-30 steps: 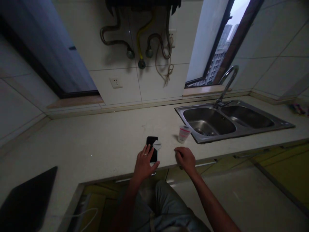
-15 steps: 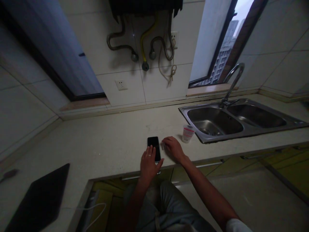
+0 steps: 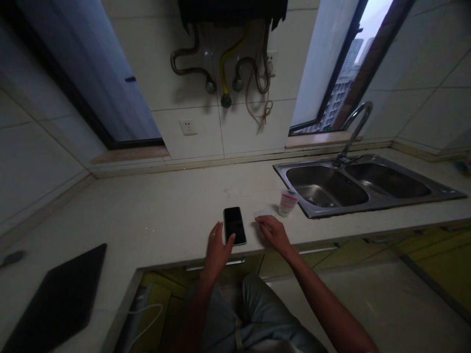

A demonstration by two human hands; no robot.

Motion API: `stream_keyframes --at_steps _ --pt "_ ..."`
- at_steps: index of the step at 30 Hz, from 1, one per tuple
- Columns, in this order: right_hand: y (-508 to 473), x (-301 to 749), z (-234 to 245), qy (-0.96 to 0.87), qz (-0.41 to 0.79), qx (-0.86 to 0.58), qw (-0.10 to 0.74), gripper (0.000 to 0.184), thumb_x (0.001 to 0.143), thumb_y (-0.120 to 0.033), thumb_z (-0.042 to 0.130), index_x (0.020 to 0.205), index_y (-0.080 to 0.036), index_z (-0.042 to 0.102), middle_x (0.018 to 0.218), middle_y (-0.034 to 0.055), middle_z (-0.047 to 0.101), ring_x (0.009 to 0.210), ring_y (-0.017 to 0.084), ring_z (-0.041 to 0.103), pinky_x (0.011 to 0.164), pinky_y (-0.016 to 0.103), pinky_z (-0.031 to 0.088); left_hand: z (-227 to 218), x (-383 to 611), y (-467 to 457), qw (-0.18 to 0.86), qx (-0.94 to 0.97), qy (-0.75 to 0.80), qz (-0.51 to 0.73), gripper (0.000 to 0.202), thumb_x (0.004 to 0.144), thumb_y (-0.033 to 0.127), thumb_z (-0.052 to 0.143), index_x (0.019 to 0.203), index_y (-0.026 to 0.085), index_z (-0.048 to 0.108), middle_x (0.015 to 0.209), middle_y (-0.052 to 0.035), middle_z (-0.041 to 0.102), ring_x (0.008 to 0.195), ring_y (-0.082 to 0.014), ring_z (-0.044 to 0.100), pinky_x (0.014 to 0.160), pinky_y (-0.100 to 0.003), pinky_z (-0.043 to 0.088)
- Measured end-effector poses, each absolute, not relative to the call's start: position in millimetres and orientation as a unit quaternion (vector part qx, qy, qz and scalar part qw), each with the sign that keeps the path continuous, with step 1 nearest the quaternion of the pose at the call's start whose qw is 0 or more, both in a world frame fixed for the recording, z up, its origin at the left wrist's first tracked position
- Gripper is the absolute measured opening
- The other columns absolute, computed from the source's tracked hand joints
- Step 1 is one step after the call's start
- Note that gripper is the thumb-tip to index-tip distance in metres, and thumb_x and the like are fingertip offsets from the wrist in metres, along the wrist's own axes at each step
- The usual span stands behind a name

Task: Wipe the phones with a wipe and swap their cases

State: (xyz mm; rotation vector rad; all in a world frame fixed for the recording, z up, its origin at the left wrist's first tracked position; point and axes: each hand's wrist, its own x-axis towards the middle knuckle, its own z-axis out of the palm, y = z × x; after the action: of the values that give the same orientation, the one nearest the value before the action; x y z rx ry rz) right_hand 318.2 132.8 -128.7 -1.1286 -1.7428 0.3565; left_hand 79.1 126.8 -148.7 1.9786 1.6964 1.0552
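Observation:
A black smartphone (image 3: 234, 225) lies face up on the pale stone countertop (image 3: 154, 211), tilted slightly on the surface. My left hand (image 3: 218, 251), with a ring on one finger, rests open at the phone's lower left, its fingertips touching or almost touching the phone's edge. My right hand (image 3: 275, 235) lies curled on the counter to the right of the phone. A small white piece of paper (image 3: 261, 213) sits at its fingertips, partly hidden by them. Beyond it stands a white plastic cup (image 3: 287, 203) with a red band.
A stainless double sink (image 3: 326, 186) with a curved faucet (image 3: 355, 130) is set in the counter at right. A black flat slab (image 3: 59, 299) lies at lower left, with a white cable (image 3: 143, 323) below the edge. Pipes, wall outlets and windows line the tiled wall behind.
The white paper has slid rightward away from the phone, along with my right hand. My left hand has drawn back off the phone, uncovering it, and the view has shifted slightly.

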Motion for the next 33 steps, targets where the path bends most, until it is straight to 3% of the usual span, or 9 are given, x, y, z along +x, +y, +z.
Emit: stream_keyframes --at_steps 2,4,7,10,15,18,21,26,33 --pt "128.5 306.2 -132.8 -0.702 0.204 -0.475 0.49 0.025 0.092 -0.027 0.053 0.105 -0.022 0.073 0.104 0.0087 0.075 0.099 0.023 0.068 0.087 0.04 0.055 -139.2 80.1 132.1 0.198 0.671 0.612 0.369 0.065 0.09 0.049 0.054 0.141 0.009 0.047 0.141 -0.023 0.053 0.13 -0.0308 0.052 0.108 -0.048 0.042" --pt "127.6 293.5 -134.1 -0.676 0.258 -0.508 0.466 0.031 0.09 -0.03 0.055 0.116 -0.021 0.069 0.113 0.0102 0.073 0.098 0.023 0.069 0.084 0.038 0.055 -128.3 84.2 136.8 0.243 0.644 0.634 0.353 0.067 0.089 0.047 0.055 0.143 0.009 0.044 0.135 -0.0231 0.058 0.117 -0.0293 0.062 0.1 -0.044 0.048" --pt "131.9 278.9 -130.2 -0.642 0.317 -0.569 0.404 0.048 0.083 -0.032 0.062 0.129 -0.017 0.062 0.12 0.0143 0.07 0.097 0.024 0.069 0.087 0.039 0.054 -114.7 90.3 141.4 0.287 0.636 0.643 0.317 0.067 0.086 0.043 0.06 0.142 0.009 0.045 0.132 -0.0243 0.06 0.116 -0.0304 0.063 0.097 -0.042 0.048" --pt "139.0 272.8 -125.4 -0.628 0.369 -0.582 0.361 0.046 0.08 -0.038 0.065 0.118 -0.014 0.069 0.108 0.0145 0.074 0.096 0.028 0.07 0.089 0.042 0.053 -107.9 91.3 144.9 0.357 0.622 0.616 0.326 0.058 0.084 0.043 0.064 0.134 0.015 0.053 0.129 -0.02 0.064 0.117 -0.0297 0.062 0.098 -0.039 0.046" --pt "143.2 268.7 -133.3 -0.525 0.461 -0.554 0.453 0.041 0.069 -0.039 0.073 0.103 -0.016 0.073 0.106 0.0126 0.076 0.101 0.031 0.07 0.095 0.047 0.051 -110.7 86.5 153.3 0.499 0.429 0.606 0.447 0.058 0.075 0.039 0.076 0.123 0.011 0.058 0.125 -0.0212 0.065 0.115 -0.0293 0.063 0.094 -0.037 0.047" --pt "137.4 259.0 -140.0 -0.43 0.512 -0.532 0.519 0.045 0.063 -0.034 0.076 0.104 -0.017 0.072 0.11 0.0136 0.075 0.107 0.031 0.069 0.099 0.048 0.05 -116.1 89.9 157.4 0.568 0.373 0.543 0.494 0.045 0.068 0.035 0.08 0.105 0.013 0.066 0.102 -0.0146 0.072 0.097 -0.0277 0.068 0.086 -0.036 0.05" --pt "130.2 247.4 -138.0 -0.37 0.55 -0.5 0.558 0.05 0.063 -0.035 0.079 0.108 -0.017 0.069 0.115 0.0138 0.073 0.11 0.029 0.068 0.1 0.047 0.05 -119.4 101.5 158.8 0.568 0.379 0.515 0.518 0.037 0.063 0.029 0.082 0.094 0.016 0.067 0.085 -0.0076 0.073 0.082 -0.0238 0.068 0.08 -0.034 0.052" --pt "127.0 250.6 -121.6 -0.289 0.579 -0.446 0.619 0.046 0.065 -0.037 0.082 0.104 -0.019 0.069 0.112 0.0111 0.074 0.106 0.026 0.069 0.099 0.043 0.052 -121.4 120.5 155.0 0.57 0.347 0.471 0.577 0.042 0.068 0.036 0.078 0.103 0.016 0.065 0.094 -0.0067 0.073 0.085 -0.0214 0.068 0.083 -0.034 0.052" --pt "117.5 269.8 -113.2 -0.328 0.661 -0.438 0.514 0.041 0.065 -0.035 0.084 0.098 -0.014 0.071 0.086 0.0065 0.075 0.074 0.019 0.073 0.072 0.033 0.06 -120.6 122.7 150.1 0.609 0.319 0.394 0.61 0.05 0.064 0.04 0.084 0.104 0.015 0.065 0.094 -0.0055 0.073 0.083 -0.0198 0.068 0.08 -0.031 0.053"
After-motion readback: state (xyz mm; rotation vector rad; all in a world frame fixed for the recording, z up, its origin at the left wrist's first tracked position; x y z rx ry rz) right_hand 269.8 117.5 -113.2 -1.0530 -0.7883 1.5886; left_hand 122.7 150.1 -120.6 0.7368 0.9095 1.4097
